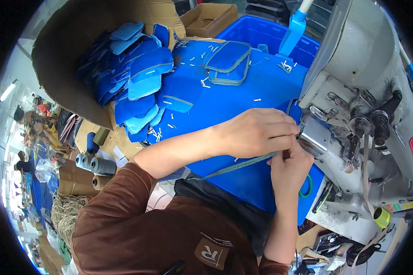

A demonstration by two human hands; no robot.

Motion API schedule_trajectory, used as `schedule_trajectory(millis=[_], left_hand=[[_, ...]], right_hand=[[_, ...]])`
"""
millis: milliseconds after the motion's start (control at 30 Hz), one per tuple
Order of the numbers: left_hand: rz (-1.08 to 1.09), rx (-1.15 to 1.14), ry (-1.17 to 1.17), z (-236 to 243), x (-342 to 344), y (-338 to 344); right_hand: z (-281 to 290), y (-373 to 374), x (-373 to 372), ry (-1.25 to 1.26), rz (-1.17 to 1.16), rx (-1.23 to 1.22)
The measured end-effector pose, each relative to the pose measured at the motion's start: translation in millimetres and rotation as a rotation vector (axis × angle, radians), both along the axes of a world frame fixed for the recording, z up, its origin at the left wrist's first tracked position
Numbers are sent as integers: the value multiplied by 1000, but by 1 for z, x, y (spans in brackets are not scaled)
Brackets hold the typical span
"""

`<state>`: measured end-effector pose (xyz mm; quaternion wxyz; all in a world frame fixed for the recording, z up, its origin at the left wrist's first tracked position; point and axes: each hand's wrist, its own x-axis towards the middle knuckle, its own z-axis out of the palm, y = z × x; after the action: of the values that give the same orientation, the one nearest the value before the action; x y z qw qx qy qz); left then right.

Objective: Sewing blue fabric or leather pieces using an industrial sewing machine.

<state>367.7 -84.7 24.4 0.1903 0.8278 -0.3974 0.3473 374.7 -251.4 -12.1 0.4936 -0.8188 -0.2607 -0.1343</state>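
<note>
My left hand (266, 130) reaches over to the metal head (314, 142) of the sewing machine, its fingers curled; what lies under them is hidden. Just below it, my right hand (290, 165) has thumb and fingers closed on a grey-green strip (236, 166) that trails leftward over the blue work surface (225, 105). A blue fabric piece (294, 106) with dark edging is partly visible behind my fingers at the machine. Green-handled scissors (306, 185) lie beside my right wrist.
A cardboard bin (62, 59) backs piled blue pieces (142, 73); two edged pieces (227, 59) lie behind my hands. A blue crate (243, 30) stands beyond. Thread cones (103, 166) sit at left, near coiled cord (69, 211). The machine body (353, 46) fills the right side.
</note>
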Motion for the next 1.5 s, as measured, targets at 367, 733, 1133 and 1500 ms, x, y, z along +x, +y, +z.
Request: schedule_trajectory(millis=[367, 733, 1133, 1500], left_hand=[[-15, -161, 47, -5, -4, 0], [16, -129, 6, -5, -1, -8], [73, -232, 73, -7, -18, -14], [66, -158, 162, -3, -15, -19]], right_hand=[[14, -8, -5, 273, 58, 135], [18, -15, -5, 408, 77, 255], [28, -16, -2, 577, 72, 398], [30, -23, -4, 475, -63, 246]])
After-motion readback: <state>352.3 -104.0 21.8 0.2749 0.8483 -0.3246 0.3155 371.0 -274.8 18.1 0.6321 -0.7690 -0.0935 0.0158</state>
